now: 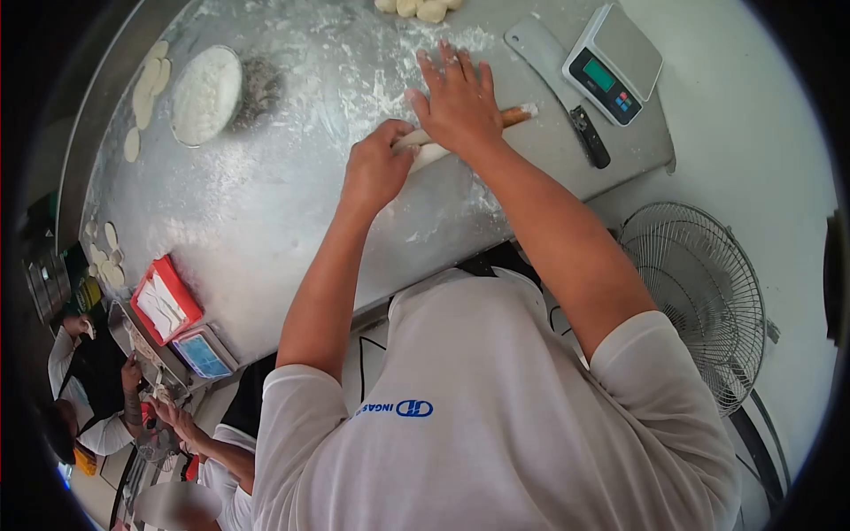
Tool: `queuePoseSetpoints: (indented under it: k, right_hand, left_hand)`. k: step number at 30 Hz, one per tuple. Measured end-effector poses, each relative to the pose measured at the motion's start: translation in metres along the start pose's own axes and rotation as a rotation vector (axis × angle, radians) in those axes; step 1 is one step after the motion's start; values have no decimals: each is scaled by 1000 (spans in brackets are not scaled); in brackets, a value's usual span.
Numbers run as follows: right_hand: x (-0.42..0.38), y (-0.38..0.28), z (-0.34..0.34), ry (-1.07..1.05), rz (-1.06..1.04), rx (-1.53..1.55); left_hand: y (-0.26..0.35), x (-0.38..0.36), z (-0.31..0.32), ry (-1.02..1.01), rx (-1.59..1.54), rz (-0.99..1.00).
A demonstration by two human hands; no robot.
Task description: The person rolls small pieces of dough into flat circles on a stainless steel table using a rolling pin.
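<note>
My left hand (376,168) grips the left end of a pale strip of dough (428,157) on the floured metal table (292,221), its fingers curled round it. My right hand (462,104) lies over the other end of the dough with its fingers spread, pointing away from me. From under the right palm, a brown wooden rolling pin (516,115) sticks out to the right. How much of the pin lies beneath the hand is hidden.
Right of my hands are a cleaver (542,55) and a digital scale (617,57). Dough balls (431,10) sit at the far edge, a flour bowl (207,96) and flat dough pieces (144,99) at left. A red tray (166,301) and co-workers are lower left; a fan (695,301) stands right.
</note>
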State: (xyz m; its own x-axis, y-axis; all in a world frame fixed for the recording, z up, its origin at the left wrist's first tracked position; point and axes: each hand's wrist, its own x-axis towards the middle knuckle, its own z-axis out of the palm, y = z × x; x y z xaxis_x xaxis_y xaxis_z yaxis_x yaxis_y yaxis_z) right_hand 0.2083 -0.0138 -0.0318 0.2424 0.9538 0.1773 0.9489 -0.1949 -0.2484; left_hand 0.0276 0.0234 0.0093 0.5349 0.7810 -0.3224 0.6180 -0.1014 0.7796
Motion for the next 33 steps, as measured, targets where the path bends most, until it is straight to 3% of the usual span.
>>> queuePoseSetpoints:
  k: [4, 7, 9, 12, 13, 16, 18, 20, 21, 26, 28, 33]
  right_hand:
    - [-68, 6, -22, -91, -24, 28]
    - [-160, 26, -42, -148, -100, 39]
    - [-159, 27, -43, -168, -111, 34]
    - [-96, 11, -28, -140, -84, -7]
    - [-64, 3, -20, -112, -58, -28]
    - [-2, -2, 3, 27, -32, 22]
    - [12, -3, 7, 65, -67, 51]
    - [-24, 1, -8, 26, -62, 89]
    - [-54, 3, -17, -5, -58, 90]
    - [-168, 27, -43, -162, -146, 24]
    - [-129, 18, -31, -109, -124, 36]
    - [-7, -3, 1, -13, -28, 1]
  left_hand:
    - [3, 2, -4, -123, 137, 70]
    - [-9, -22, 4, -102, -126, -68]
    - [-25, -34, 16, -123, -246, -130]
    - [-52, -35, 30, -106, -547, -172]
    - [-23, -35, 13, -60, -264, -117]
    - [3, -14, 1, 31, -20, -20]
    - [6, 3, -10, -109, 109, -28]
    - [7, 7, -13, -219, 214, -43]
    - [-5, 4, -7, -127, 264, 59]
    - [-28, -27, 5, -87, -196, -123]
    - [-49, -35, 16, -111, -292, -140]
    - [-10, -17, 3, 71, -32, -28]
